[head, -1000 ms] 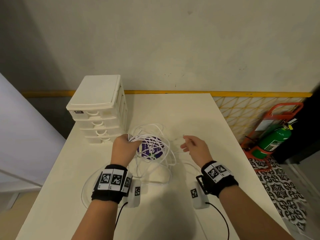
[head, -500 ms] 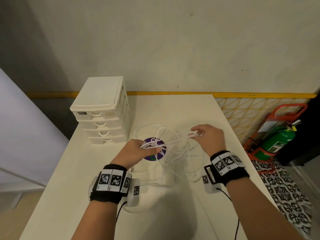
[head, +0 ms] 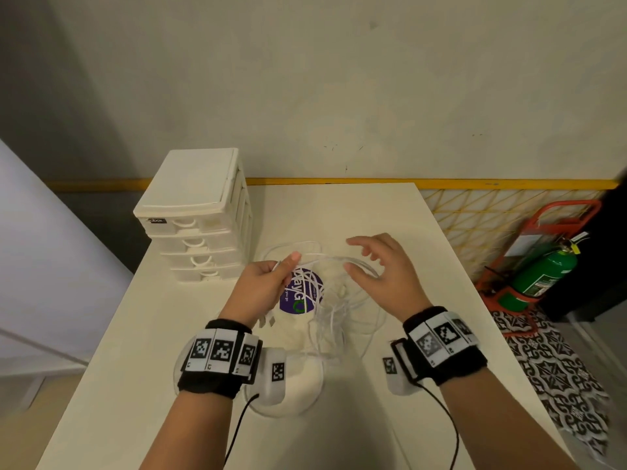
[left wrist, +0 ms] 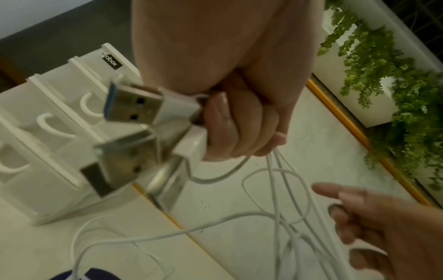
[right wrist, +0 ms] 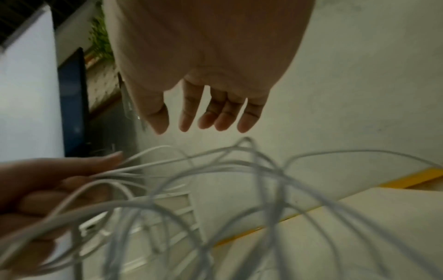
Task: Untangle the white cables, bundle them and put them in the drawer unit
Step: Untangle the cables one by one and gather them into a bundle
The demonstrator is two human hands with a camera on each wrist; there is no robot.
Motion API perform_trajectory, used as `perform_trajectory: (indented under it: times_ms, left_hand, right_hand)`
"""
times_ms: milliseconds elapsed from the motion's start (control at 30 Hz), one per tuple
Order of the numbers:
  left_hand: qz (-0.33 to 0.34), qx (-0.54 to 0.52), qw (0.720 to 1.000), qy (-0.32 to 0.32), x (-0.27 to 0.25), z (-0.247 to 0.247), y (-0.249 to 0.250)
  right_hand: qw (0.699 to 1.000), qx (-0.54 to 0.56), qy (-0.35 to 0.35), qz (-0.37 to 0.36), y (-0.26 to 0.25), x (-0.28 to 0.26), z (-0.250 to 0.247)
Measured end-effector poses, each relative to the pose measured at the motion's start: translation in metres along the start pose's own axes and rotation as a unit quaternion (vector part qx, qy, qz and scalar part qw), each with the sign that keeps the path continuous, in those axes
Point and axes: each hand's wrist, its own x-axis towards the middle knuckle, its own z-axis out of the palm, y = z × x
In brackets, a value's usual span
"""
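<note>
White cables [head: 325,293] bunched in curled left fingers [head: 288,266] (right fingers [head: 364,247] spread, empty).

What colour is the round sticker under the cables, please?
The round sticker is purple with white lettering, clearest in the head view.

A white table [head: 424,232] holds a white drawer box [head: 200,215] at its back left corner. Loose white cables [head: 339,320] and a round purple sticker [head: 300,295] lie in the middle.

"box" (partly legible) on drawer unit [left wrist: 112,63]
</note>
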Motion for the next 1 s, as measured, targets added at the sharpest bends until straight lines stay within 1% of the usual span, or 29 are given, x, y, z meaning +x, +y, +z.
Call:
perform_trajectory:
  times_ms: [33,67,100,200,267,300,400,467,533,600,633,700,733,767,800,833,867,900,933,1000]
  left_hand:
    - [0.003,-0.002,1.0,-0.004,0.0,0.002,0.0]
    - [0.007,0.004,1.0,-0.012,-0.002,0.004,0.001]
    - [0.013,0.014,1.0,-0.022,-0.003,0.005,0.002]
    - [0.022,0.025,0.999,-0.03,-0.006,0.006,0.004]
    - [0.015,0.009,1.0,-0.016,-0.006,0.003,0.004]
    - [0.011,0.004,1.0,-0.007,-0.004,0.0,0.003]
    - [0.001,0.002,1.0,0.012,-0.001,-0.009,0.0]
    - [0.003,0.014,1.0,0.013,0.0,-0.011,-0.001]
    - [0.007,0.05,0.999,0.002,-0.001,-0.009,-0.002]
    - [0.005,0.065,0.998,-0.012,-0.003,-0.008,-0.002]
    - [0.001,0.062,0.998,-0.018,-0.003,-0.008,-0.003]
    - [-0.003,0.065,0.997,-0.027,-0.004,-0.009,-0.003]
    - [0.001,0.07,0.997,-0.024,-0.005,-0.009,-0.001]
    - [0.007,0.071,0.997,-0.014,-0.005,-0.008,0.0]
    - [0.015,0.071,0.997,0.004,-0.004,-0.008,0.001]
    - [0.022,0.075,0.997,0.026,-0.002,-0.009,0.002]
    - [0.027,0.086,0.995,0.05,0.0,-0.011,0.002]
    - [0.03,0.102,0.992,0.071,0.002,-0.013,0.001]
    - [0.029,0.114,0.99,0.084,0.003,-0.015,0.0]
    - [0.018,0.118,0.989,0.086,0.005,-0.016,-0.005]
  right_hand:
    - [1.0,0.013,0.006,-0.024,-0.008,0.0,0.006]
    - [0.999,0.019,0.001,-0.031,-0.012,0.001,0.012]
    - [0.999,0.02,-0.018,-0.024,-0.015,0.002,0.016]
    - [0.993,0.05,-0.108,0.01,-0.016,0.003,0.023]
    - [0.987,0.083,-0.137,0.027,-0.013,0.002,0.021]
    - [0.986,0.073,-0.147,0.029,-0.01,0.001,0.02]
    - [0.985,-0.004,-0.17,0.038,0.004,-0.002,0.017]
    - [0.987,-0.029,-0.15,0.048,0.011,-0.001,0.013]
    - [0.985,-0.114,-0.122,0.042,0.017,0.003,0.006]
    - [0.964,-0.233,-0.118,0.043,0.021,0.006,-0.005]
    - [0.948,-0.281,-0.137,0.065,0.023,0.007,-0.011]
    - [0.914,-0.333,-0.197,0.124,0.028,0.007,-0.019]
    - [0.906,-0.335,-0.217,0.139,0.032,0.006,-0.02]
    - [0.911,-0.312,-0.224,0.148,0.034,0.004,-0.02]
    - [0.932,-0.247,-0.215,0.157,0.035,0.001,-0.019]
    - [0.955,-0.146,-0.195,0.169,0.034,-0.002,-0.019]
    - [0.969,-0.044,-0.17,0.174,0.033,-0.005,-0.018]
    - [0.973,0.033,-0.148,0.173,0.03,-0.005,-0.018]
    - [0.973,0.081,-0.133,0.172,0.028,-0.004,-0.018]
    - [0.963,0.163,-0.117,0.179,0.019,0.0,-0.018]
